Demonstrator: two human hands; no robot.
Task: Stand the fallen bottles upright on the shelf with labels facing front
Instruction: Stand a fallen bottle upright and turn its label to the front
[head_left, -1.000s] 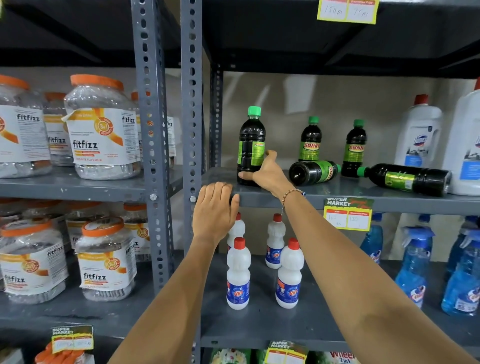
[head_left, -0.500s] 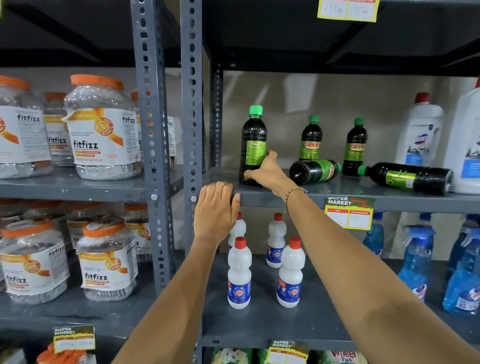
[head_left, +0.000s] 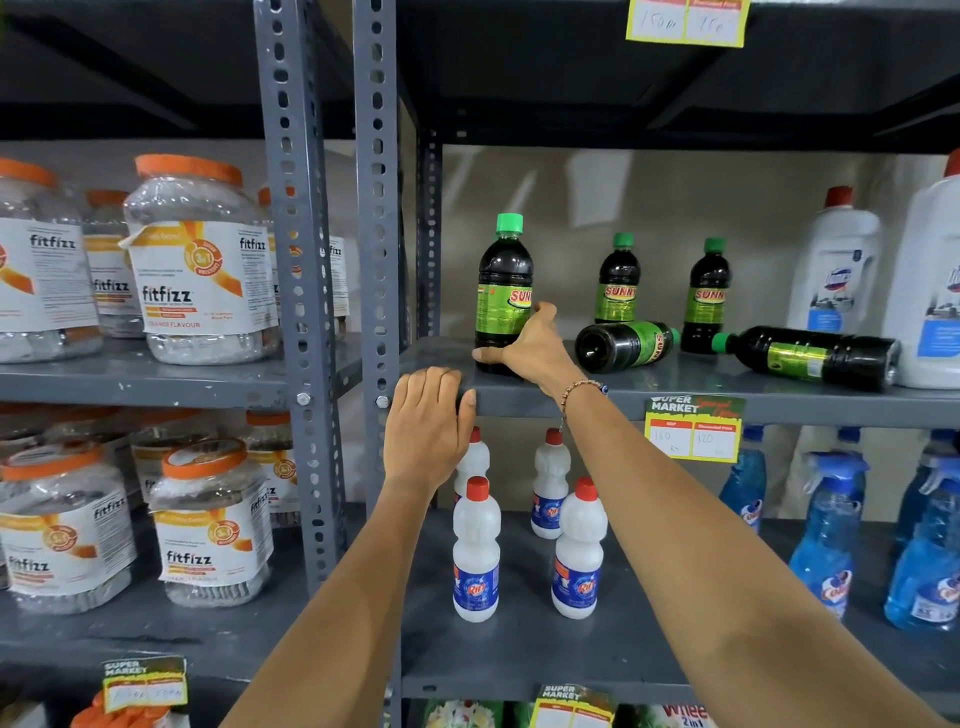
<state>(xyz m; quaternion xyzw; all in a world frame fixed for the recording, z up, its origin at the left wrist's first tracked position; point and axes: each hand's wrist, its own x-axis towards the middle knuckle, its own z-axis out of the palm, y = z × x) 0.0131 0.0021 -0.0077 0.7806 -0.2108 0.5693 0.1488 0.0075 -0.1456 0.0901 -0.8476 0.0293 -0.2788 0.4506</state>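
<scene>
A: Where do the hands stand at this moment?

B: The right hand (head_left: 524, 345) grasps the low part of the standing bottle (head_left: 503, 296) near the left end of the shelf (head_left: 779, 400); thumb on the left side, the fingers go around behind. The label is turned a little to the right, only "SUNN" shows. The left hand (head_left: 428, 418) lies flat on the front edge of the shelf, fingers released, holding nothing.

A: What can go wrong here?

B: I think the label is not yet fully to the front. If the hand twists the bottle with a grip so low, the top can lean, and the bottle stands close to the front edge. It could tip off and drop toward the white bottles (head_left: 475, 551) on the shelf under it.

A: And the fallen ones?

B: Two lie down. The near fallen bottle (head_left: 623, 345) is just to the right of the right hand, its base to the camera. The long fallen bottle (head_left: 810, 356) lies further right, its cap pointing left, its base near the white jug (head_left: 930, 291). Both are round, so a push of the wrist may roll them forward.

A: Does anything stand in the way?

B: Two upright bottles (head_left: 618, 280) stand behind the near fallen one. In lifting it, the hand could knock them. The price tag (head_left: 693, 428) hangs below the edge and does not disturb.
</scene>
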